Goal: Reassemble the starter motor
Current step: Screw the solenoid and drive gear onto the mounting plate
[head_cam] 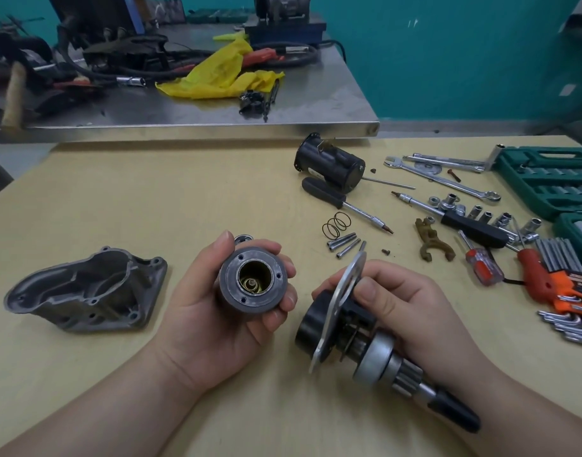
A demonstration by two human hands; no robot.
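Pale wooden tabletop (157, 199) w/ tools lying at 2 o'clock. Left hand (217, 311) is gripping dark grey cylindrical solenoid (252, 284), open end up, at centre. Right hand (405, 301) is clutching black drive-gear assembly w/ silver plate (355, 328) at 5 o'clock. Grey cast housing (85, 290) is lying at 9.

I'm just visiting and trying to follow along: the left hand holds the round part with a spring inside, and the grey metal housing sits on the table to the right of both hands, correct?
Not quite. The left hand does hold the round part with a spring inside, but the head view shows the grey metal housing on the table to the left of both hands, not the right.
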